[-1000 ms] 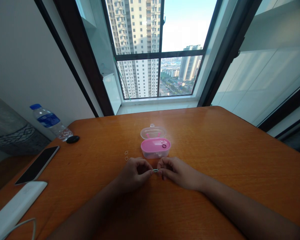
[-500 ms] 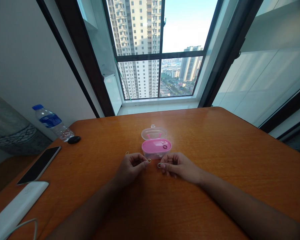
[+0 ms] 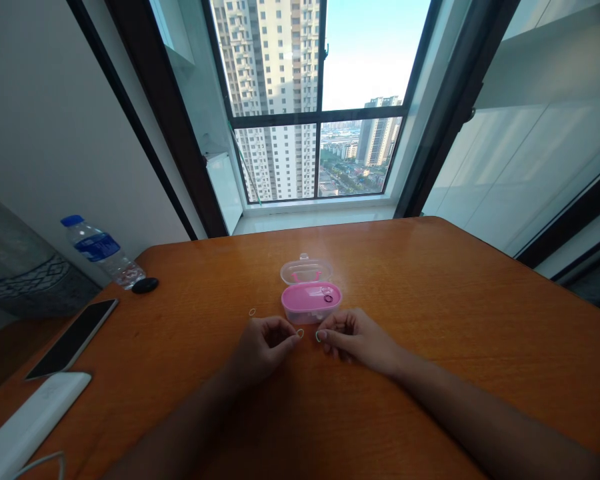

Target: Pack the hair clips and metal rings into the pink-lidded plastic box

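Observation:
Between thumb and fingertips my left hand (image 3: 269,347) pinches a small pale ring (image 3: 301,333). A short gap away, my right hand (image 3: 356,335) pinches another small ring (image 3: 318,337), partly covered by the fingers. Just behind both hands stands a small oval box (image 3: 300,316) with a pink tray inside and its clear lid (image 3: 306,271) swung back. On the pink tray's right side lies a dark ring (image 3: 329,299). A third pale ring (image 3: 252,312) rests on the table behind my left hand. What the rings are made of I cannot tell.
The wooden table (image 3: 410,280) reaches back to the window. Along its left side are a water bottle (image 3: 103,250) with a blue cap, a black round object (image 3: 145,285), a phone (image 3: 73,338) and a white oblong device (image 3: 35,420) with a cable.
Both hands keep their pinches, and the ring in each has turned a little. The whole scene sits slightly lower in the picture as the head view shifts.

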The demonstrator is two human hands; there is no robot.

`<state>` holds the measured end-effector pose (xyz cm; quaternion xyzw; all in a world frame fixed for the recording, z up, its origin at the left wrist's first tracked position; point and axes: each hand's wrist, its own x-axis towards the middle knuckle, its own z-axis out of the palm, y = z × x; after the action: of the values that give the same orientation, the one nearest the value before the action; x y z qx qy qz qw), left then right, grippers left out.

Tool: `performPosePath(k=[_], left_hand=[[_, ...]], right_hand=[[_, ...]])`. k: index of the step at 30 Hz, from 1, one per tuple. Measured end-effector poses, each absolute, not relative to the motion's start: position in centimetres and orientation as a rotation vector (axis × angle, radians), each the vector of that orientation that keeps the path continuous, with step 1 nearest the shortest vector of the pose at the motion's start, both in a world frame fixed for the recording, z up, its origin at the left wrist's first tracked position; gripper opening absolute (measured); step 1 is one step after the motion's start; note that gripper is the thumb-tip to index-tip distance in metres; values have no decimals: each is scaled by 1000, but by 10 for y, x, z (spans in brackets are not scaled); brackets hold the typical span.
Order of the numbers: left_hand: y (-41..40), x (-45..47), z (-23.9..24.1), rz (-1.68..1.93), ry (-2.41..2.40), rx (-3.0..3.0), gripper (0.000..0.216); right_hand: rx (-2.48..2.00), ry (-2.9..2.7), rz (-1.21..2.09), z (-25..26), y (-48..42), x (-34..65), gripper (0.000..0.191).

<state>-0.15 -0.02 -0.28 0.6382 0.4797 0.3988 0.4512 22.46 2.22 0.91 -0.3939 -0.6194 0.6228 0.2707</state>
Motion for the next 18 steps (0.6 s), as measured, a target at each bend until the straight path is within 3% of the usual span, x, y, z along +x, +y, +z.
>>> performPosePath(k=[18], left_hand=[[-10,6,3,925,1263,1989,11]], right_hand=[[-1098,-1896,1366,4,13,217,27]])
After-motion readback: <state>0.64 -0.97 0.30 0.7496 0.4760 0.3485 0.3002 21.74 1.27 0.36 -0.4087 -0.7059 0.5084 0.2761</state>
